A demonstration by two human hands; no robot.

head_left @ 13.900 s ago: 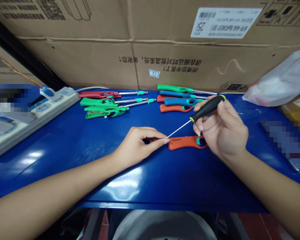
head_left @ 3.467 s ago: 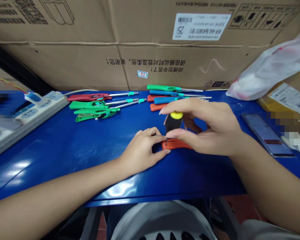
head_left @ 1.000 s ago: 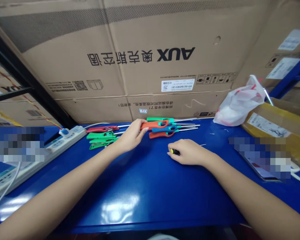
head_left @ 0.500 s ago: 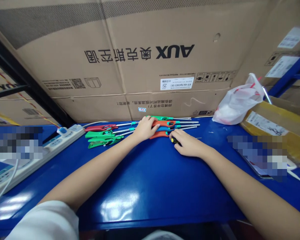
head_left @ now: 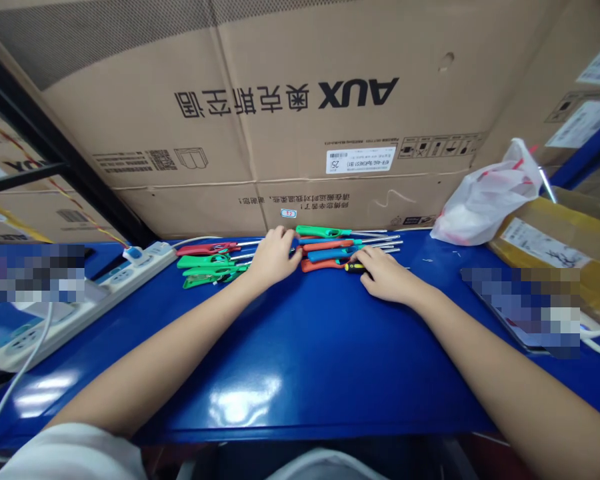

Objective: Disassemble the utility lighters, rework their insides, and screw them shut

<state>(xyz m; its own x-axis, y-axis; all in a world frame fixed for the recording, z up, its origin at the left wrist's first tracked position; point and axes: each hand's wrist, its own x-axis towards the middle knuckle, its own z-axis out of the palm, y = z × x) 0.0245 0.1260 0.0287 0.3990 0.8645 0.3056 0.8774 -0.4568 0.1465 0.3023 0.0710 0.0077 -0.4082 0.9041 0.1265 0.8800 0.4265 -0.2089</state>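
Note:
My left hand (head_left: 274, 257) lies with fingers stretched against the left ends of a stack of long-nosed lighters: a green one (head_left: 321, 231), an orange one (head_left: 330, 245), a blue one (head_left: 330, 254) and another orange one (head_left: 316, 265). My right hand (head_left: 386, 275) rests on the blue table (head_left: 300, 347) just right of the stack. It is closed round a screwdriver (head_left: 354, 267), whose black-and-yellow handle end sticks out towards the lighters.
A second group of lighters, one red (head_left: 207, 249) and two green (head_left: 205, 262), lies to the left. A white power strip (head_left: 125, 273) with its cable sits at far left. Big cardboard boxes (head_left: 280, 120) wall off the back. A white plastic bag (head_left: 485, 197) and a yellowish carton (head_left: 545, 247) stand at right.
My left hand carried the orange lighter to the stack, set it there and now lies open against it. My right hand slid forward with the screwdriver to the stack's edge. The view tilted up.

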